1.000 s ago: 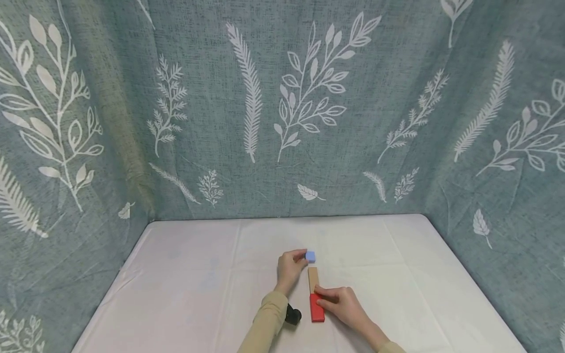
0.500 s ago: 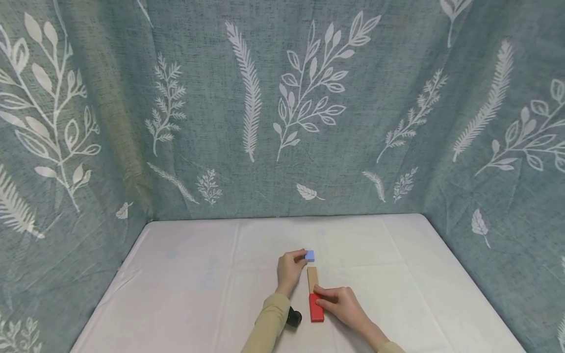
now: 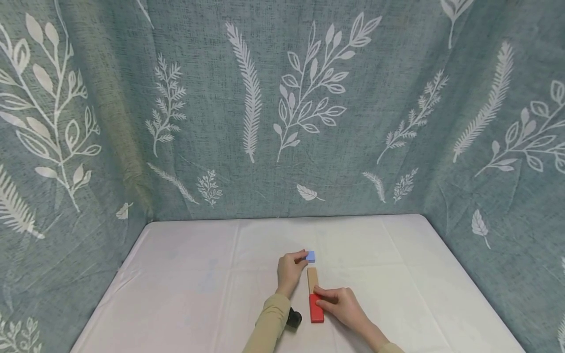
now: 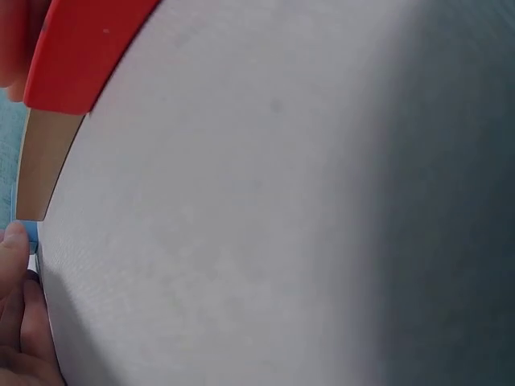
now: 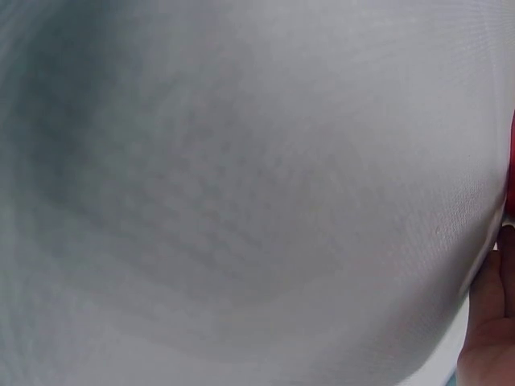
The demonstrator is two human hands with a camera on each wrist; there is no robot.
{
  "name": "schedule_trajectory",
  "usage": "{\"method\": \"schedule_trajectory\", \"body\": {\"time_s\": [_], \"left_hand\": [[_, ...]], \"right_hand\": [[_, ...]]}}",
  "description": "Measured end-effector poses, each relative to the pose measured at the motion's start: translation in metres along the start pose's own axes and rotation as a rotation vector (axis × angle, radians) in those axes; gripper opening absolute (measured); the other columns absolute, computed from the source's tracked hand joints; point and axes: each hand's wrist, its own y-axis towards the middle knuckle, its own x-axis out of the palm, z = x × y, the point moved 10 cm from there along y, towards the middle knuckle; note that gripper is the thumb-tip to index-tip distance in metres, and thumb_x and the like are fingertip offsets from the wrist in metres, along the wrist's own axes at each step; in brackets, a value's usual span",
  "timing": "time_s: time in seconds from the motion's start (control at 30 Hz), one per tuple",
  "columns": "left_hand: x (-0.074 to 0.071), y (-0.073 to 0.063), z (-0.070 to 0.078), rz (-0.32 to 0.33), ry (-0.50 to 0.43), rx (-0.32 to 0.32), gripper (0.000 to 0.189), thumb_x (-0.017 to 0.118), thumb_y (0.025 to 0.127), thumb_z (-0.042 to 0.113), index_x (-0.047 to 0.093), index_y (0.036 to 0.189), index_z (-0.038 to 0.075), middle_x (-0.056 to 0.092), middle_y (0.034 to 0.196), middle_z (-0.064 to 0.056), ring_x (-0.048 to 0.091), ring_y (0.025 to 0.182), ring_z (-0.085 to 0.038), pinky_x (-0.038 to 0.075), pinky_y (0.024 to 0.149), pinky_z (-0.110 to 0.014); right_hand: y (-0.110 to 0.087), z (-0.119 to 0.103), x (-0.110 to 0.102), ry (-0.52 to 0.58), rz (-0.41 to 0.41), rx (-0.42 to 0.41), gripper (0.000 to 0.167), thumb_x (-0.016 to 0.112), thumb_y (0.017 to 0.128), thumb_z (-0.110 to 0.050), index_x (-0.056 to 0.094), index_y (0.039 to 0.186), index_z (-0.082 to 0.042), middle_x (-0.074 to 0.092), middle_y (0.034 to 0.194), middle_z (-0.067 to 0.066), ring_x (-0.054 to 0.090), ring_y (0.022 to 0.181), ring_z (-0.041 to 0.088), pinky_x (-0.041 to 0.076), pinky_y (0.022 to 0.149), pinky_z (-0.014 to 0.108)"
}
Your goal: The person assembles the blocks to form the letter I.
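In the head view my left hand (image 3: 290, 272) pinches a small blue block (image 3: 311, 257) between thumb and fingertips. A narrow wooden block (image 3: 312, 278) lies just nearer to me, a short gap short of the blue one. End to end with it is a wider red block (image 3: 316, 314), which my right hand (image 3: 346, 306) grips from the right near their joint. The left wrist view shows the red block (image 4: 88, 52), the wooden block (image 4: 44, 165) and a bit of the blue block (image 4: 32, 232) in a row. Only a red sliver (image 5: 512, 181) shows in the right wrist view.
A black device (image 3: 293, 318) sits at the left wrist, beside the red block. All blocks lie on a white-covered table (image 3: 190, 284). Blue-green curtains (image 3: 273, 191) with white leaf prints stand round the back and both sides.
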Motion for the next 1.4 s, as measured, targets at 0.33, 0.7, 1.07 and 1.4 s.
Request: {"method": "schedule_trajectory", "body": {"time_s": [0.33,0.7,1.07,1.4], "left_hand": [[0.000,-0.001,0.000,-0.016,-0.007,-0.013,0.021,0.072,0.079,0.003,0.075,0.100,0.004,0.072,0.107,-0.011,0.069,0.098,-0.027,0.058,0.081,-0.037],[-0.003,-0.002,-0.007,-0.013,-0.019,-0.032,0.025,0.073,0.079,0.004,0.073,0.104,0.004,0.070,0.111,-0.011,0.068,0.101,-0.027,0.057,0.085,-0.040],[-0.006,-0.009,-0.019,-0.062,-0.063,-0.104,0.030,0.070,0.083,0.012,0.070,0.112,0.005,0.068,0.116,-0.014,0.063,0.110,-0.031,0.053,0.093,-0.045],[-0.015,-0.014,-0.014,-0.079,-0.136,-0.116,0.029,0.069,0.085,0.013,0.070,0.111,0.001,0.071,0.108,-0.016,0.068,0.101,-0.028,0.058,0.084,-0.037]], "right_hand": [[0.001,0.002,0.002,0.008,-0.011,0.017,0.035,0.070,0.085,-0.021,0.068,0.115,-0.005,0.068,0.116,0.008,0.064,0.110,0.025,0.057,0.088,0.030],[0.004,0.002,0.006,0.011,-0.018,-0.003,0.035,0.070,0.085,-0.023,0.069,0.115,-0.005,0.068,0.116,0.007,0.064,0.110,0.024,0.057,0.087,0.028],[0.010,0.008,0.008,-0.014,-0.032,-0.004,0.035,0.070,0.085,-0.024,0.068,0.115,-0.007,0.068,0.116,0.006,0.064,0.110,0.024,0.057,0.088,0.030],[0.014,-0.004,-0.005,-0.206,-0.060,-0.074,0.031,0.071,0.083,-0.018,0.070,0.112,-0.006,0.070,0.111,0.008,0.066,0.106,0.022,0.058,0.085,0.033]]}}
